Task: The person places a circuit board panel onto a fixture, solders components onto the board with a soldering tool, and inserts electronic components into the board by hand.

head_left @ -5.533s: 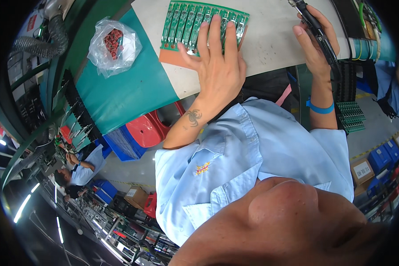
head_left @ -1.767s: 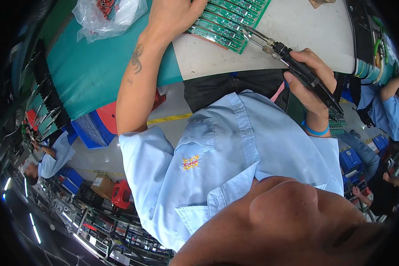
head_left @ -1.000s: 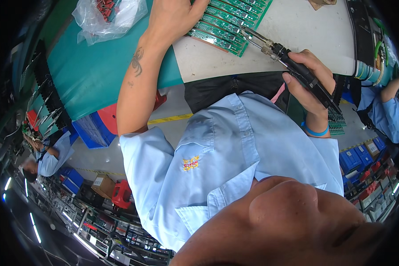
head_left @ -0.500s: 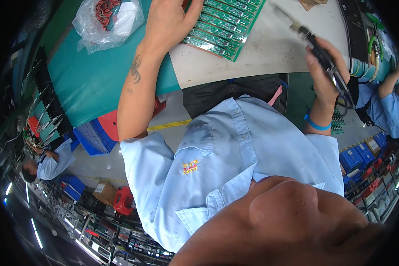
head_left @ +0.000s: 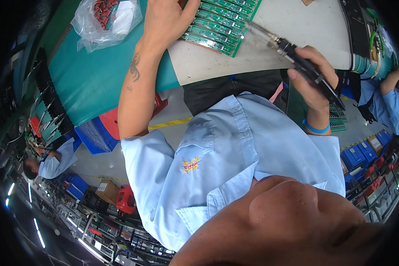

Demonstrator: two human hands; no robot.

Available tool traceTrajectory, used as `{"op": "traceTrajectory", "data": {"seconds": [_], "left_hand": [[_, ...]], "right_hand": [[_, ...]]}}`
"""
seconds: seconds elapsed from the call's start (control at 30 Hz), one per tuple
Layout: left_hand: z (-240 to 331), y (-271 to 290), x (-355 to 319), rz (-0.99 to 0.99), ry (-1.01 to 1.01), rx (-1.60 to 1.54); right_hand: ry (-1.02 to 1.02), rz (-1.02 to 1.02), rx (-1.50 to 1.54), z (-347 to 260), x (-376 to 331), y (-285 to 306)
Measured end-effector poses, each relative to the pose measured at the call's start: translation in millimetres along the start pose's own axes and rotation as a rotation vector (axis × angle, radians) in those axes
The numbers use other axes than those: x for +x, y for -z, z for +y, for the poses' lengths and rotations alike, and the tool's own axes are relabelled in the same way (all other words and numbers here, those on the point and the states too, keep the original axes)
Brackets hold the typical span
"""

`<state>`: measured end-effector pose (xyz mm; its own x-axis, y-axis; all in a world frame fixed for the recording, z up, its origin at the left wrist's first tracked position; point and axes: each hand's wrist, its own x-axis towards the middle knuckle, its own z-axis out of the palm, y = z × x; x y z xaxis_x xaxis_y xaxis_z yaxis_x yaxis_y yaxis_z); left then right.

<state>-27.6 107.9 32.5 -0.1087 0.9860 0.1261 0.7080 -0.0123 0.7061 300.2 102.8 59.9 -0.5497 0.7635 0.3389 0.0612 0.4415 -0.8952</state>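
Observation:
A panel of narrow green circuit boards [head_left: 219,24] lies on the pale work mat at the top of the view. My left hand [head_left: 166,22] rests at its left edge, the thumb along the boards. The upper picture edge cuts off that hand's fingers, and a sliver of something reddish shows beside the thumb. My right hand [head_left: 317,80] is closed around a black soldering iron [head_left: 303,64], its slightly blurred metal tip pointing up and left. That tip appears over the panel's right edge; whether it touches, I cannot tell.
A clear plastic bag [head_left: 106,22] of small red parts lies on the green mat [head_left: 97,84] at the left. The pale mat [head_left: 292,26] spreads under the panel. Cables and green-handled tools [head_left: 373,42] are at the far right. Other people sit at both sides.
My right hand has brought the soldering iron left, from apart on the right to the panel's right edge. My left hand stays at the panel, and the view has shifted slightly.

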Motion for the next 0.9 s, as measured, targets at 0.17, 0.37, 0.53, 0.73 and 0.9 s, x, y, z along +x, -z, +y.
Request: {"op": "traceTrajectory", "data": {"seconds": [0.17,0.37,0.53,0.73,0.9], "left_hand": [[10.0,3.0,-1.2,-0.027,0.090,0.024],[1.4,0.3,-0.6,-0.036,0.029,0.014],[2.8,-1.3,-0.8,-0.012,-0.011,-0.010],[-2.7,-4.0,-3.5,-0.004,-0.009,-0.031],[-2.3,-4.3,-4.0,0.015,-0.021,-0.039]], "right_hand": [[-0.004,-0.032,0.018,1.4,3.7,-10.6],[-0.049,-0.029,0.010,1.5,4.1,-9.5],[-0.069,-0.040,-0.006,2.1,4.1,-8.6],[-0.092,-0.083,-0.041,-1.8,5.5,-6.4],[-0.069,-0.061,-0.016,-0.9,4.8,-4.7]]}}
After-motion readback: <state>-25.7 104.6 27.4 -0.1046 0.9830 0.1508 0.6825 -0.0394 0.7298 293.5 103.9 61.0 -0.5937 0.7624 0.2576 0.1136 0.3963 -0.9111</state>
